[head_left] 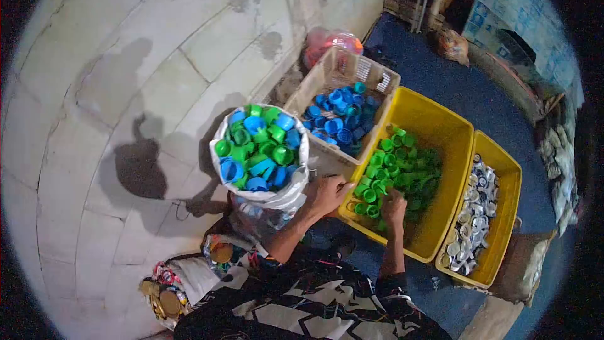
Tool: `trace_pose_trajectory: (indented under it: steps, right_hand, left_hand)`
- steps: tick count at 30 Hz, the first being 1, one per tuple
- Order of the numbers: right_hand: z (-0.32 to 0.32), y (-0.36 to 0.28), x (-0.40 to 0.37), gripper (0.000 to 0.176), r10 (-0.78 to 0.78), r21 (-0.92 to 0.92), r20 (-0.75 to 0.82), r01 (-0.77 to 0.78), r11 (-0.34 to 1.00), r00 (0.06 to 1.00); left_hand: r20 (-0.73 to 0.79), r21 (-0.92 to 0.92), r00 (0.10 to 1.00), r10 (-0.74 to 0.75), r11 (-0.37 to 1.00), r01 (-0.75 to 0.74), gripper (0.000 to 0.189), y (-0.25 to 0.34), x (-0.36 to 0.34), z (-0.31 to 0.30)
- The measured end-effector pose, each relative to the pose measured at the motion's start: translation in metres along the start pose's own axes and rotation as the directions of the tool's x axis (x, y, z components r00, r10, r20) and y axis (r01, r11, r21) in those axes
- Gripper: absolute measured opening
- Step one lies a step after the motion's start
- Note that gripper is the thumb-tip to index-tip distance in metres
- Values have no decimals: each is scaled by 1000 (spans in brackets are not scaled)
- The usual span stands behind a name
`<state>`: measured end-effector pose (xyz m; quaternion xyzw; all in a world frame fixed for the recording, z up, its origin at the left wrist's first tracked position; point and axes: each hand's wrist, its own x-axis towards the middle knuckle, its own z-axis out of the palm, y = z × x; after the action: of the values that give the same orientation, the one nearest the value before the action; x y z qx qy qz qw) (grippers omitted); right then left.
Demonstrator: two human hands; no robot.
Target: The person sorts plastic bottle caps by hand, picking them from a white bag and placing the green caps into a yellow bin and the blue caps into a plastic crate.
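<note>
My left hand [329,194] is at the near left corner of a yellow crate [441,116], between it and a white sack [298,193]. Its fingers are curled together; anything in them is too small to make out. Over the crate's near end, my right hand [394,207] points down at the green bottle caps [391,162], its fingers closed. Whether a cap is pinched there is hidden. The sack is filled to its rim with mixed blue and green caps [258,145].
Beyond the sack stands a pale crate [382,75] of blue caps [340,113]. At right, another yellow crate [511,192] holds white and grey caps [473,217]. A bag of mixed items [173,293] lies lower left. A tiled wall [157,82] borders the left side.
</note>
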<state>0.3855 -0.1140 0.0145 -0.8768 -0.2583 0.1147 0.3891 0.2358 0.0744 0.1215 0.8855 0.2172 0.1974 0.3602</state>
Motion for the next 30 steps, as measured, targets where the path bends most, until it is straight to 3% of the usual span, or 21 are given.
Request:
trace_pose_trajectory:
  steps: [4, 6, 7, 9, 12, 15, 16, 19, 22, 25, 30]
  right_hand:
    - [47, -60, -14, 21, -228, 79, -12, 229, 970, 973]
    - [56, -100, -16, 20, -429, 125, 12, 424, 897, 903]
    - [64, -119, -16, 19, -407, 94, 73, 400, 912, 911]
    - [66, -166, -25, 20, -513, 97, 108, 504, 858, 852]
    - [90, -207, -27, 28, -475, 125, 150, 460, 879, 867]
    - [119, -242, -32, 47, -320, 29, 113, 319, 947, 941]
    - [125, -250, -35, 59, -324, -60, 98, 331, 942, 941]
    - [141, -266, -38, 67, -235, -178, 110, 252, 951, 966]
    - [158, -259, -36, 62, -205, -119, 103, 217, 969, 973]
    - [153, -260, -30, 57, -172, 119, 121, 158, 980, 978]
    - [143, -267, -26, 46, -127, 262, 177, 77, 962, 976]
  left_hand:
    - [-158, 26, 987, 25, 999, -22, 20, -32, -35, -57]
    - [-261, 50, 965, 8, 999, 5, 17, -55, -52, -80]
    - [-308, 76, 951, -11, 996, 36, 17, -67, -60, -92]
    - [-398, 121, 916, -49, 987, 106, 18, -89, -75, -114]
    - [-454, 163, 881, -132, 960, 228, 20, -98, -85, -155]
    - [-551, 245, 828, -99, 930, 275, 23, -124, -87, -171]
    - [-547, 278, 835, -65, 927, 254, 26, -131, -87, -176]
    - [-506, 366, 857, -94, 877, 313, 30, -136, -86, -183]
    - [-449, 415, 886, -117, 850, 323, 32, -140, -85, -187]
    - [-391, 435, 906, -160, 836, 336, 32, -137, -83, -194]
    - [-319, 389, 933, -166, 875, 288, 20, -143, -83, -203]
